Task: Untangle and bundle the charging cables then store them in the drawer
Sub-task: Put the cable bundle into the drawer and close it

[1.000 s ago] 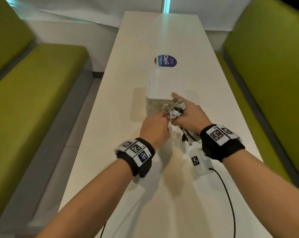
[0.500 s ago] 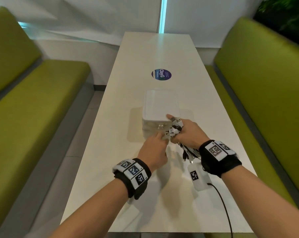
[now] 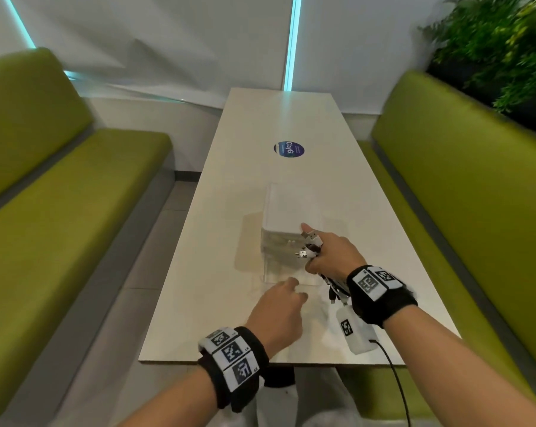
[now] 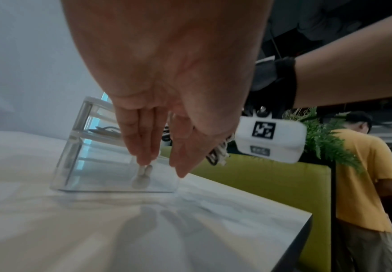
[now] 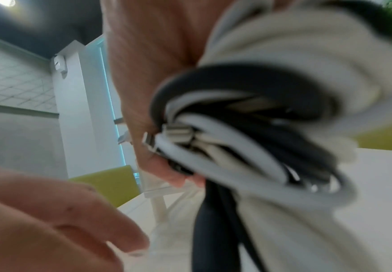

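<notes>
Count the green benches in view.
2. One green bench runs along the left side of the table, the other along its right side. More could sit outside the frame.

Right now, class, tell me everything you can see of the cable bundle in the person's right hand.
The cable bundle is a thick coil of smooth black and white cords, looped several times. The right hand curls round its middle in a grip. Silvery metal plugs poke out past the hand toward the clear drawer unit; the looped ends hang below the wrist. It is held above the white table.
</notes>
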A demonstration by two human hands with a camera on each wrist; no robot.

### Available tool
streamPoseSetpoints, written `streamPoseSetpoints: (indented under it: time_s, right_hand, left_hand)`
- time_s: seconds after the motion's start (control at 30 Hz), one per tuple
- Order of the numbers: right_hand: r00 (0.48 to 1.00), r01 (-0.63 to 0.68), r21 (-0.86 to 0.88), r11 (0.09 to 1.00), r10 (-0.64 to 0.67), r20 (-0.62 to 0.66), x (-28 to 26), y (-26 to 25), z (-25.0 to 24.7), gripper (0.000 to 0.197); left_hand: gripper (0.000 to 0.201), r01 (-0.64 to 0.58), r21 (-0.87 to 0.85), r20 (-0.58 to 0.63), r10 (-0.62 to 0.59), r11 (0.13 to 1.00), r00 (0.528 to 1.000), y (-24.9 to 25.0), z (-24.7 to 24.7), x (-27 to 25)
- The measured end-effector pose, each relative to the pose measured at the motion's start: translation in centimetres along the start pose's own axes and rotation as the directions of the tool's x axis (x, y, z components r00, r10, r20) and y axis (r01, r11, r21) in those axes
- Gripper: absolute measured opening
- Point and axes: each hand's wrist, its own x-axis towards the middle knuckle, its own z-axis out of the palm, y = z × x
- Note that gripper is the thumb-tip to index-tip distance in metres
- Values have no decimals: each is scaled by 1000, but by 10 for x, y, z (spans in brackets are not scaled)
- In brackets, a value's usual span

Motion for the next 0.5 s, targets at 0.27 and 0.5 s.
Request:
streamPoseSetpoints:
  time_s: [0.27,0.5]
  right_hand:
    - [999,39,23,999,-39,-15,5,8,-1,89]
    - [998,62,-55,997,-63,-20,9,13,1,88]
  left_hand:
    - [42,84,111,-105,-72,990,992,-18,-7,11]
    - [30,79,-5,-7,-79,997,997,-28,3,2]
